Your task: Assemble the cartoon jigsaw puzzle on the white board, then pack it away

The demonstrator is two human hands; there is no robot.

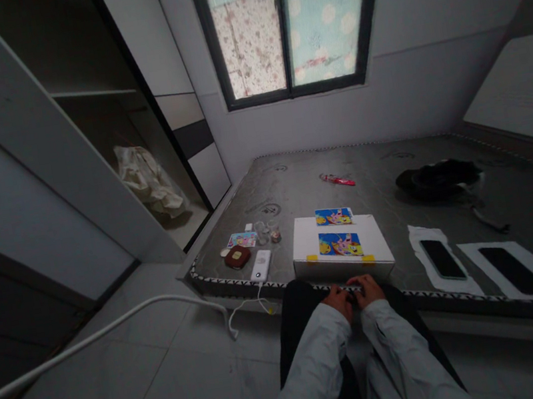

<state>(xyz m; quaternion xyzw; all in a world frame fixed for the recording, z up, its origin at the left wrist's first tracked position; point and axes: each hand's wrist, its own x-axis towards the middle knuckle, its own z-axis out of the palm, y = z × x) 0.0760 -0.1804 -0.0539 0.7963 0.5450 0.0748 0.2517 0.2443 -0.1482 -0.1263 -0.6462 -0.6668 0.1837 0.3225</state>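
Observation:
My left hand (338, 301) and my right hand (368, 290) are close together between my knees, at the front edge of the mattress. Their fingers curl inward toward each other; a dark gap lies between them, and whatever they may hold is hidden. Just beyond them sits a white box (343, 269) with yellow tabs on its front. On its lid lie two colourful cartoon cards, the nearer card (340, 244) flat in the middle and the farther card (333, 216) at the back edge.
Left of the box are a white power bank (261, 265) with a cable, a brown case (238, 256), small glass jars (268, 232) and a cartoon card (242, 239). Rightward lie two phones (442, 259) on white sheets and a black cap (438, 180). A red item (338, 179) lies behind.

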